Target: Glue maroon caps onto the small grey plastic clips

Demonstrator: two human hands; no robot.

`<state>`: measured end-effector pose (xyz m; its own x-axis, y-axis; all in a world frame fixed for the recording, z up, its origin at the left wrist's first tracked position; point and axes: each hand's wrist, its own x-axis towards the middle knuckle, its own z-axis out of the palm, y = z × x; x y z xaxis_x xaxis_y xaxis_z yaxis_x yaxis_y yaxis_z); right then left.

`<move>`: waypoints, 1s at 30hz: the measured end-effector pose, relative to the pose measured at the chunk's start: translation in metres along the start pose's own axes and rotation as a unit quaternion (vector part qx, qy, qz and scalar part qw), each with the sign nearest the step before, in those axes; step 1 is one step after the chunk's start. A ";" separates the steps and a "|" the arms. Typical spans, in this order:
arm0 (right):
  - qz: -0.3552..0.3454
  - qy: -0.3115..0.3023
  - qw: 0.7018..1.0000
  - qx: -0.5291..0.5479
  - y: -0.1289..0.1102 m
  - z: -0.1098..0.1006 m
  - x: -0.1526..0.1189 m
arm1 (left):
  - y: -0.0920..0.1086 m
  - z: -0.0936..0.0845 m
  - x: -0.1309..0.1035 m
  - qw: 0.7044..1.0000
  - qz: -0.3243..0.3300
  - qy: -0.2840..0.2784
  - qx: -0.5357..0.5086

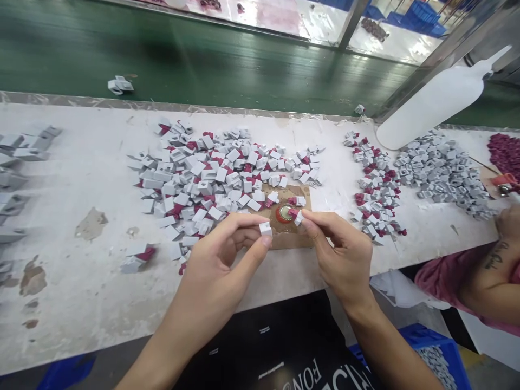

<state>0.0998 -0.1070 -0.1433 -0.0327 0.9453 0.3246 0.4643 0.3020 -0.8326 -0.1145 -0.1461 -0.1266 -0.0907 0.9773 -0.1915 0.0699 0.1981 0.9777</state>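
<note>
Head view: left hand [221, 260], fingers clamped on grey block [265, 229]. Right hand [344, 249], fingers clamped on grey-and-maroon piece [299, 218], between two and three o'clock from block. Pile [221, 174] on table [101, 179] toward ten o'clock.

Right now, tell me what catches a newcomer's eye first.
Probably the broad heap of blocky grey and maroon plastic-looking pieces across the middle of the white worktop. Then the large white spouted bottle, upper right. Just below centre, the left hand pinches a small grey block.
</note>
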 end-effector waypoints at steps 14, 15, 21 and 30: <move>0.148 0.015 0.962 0.228 -0.005 -0.007 -0.002 | 0.010 0.024 0.020 0.993 0.003 -0.045 -0.106; 0.158 0.004 0.956 0.248 -0.004 -0.007 -0.001 | 0.012 0.027 0.021 0.992 0.006 -0.048 -0.116; 0.173 -0.004 0.949 0.262 0.000 -0.005 0.000 | 0.015 0.038 0.022 0.983 0.003 -0.070 -0.168; 0.149 -0.022 0.965 0.215 -0.002 -0.014 0.000 | 0.012 0.038 0.025 0.988 0.029 -0.086 -0.125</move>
<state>0.1115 -0.1089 -0.1352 0.0026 0.9995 0.0311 0.0490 0.0309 -0.9983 -0.0781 -0.1162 -0.1230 0.0777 0.9890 -0.1258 -0.1798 0.1380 0.9740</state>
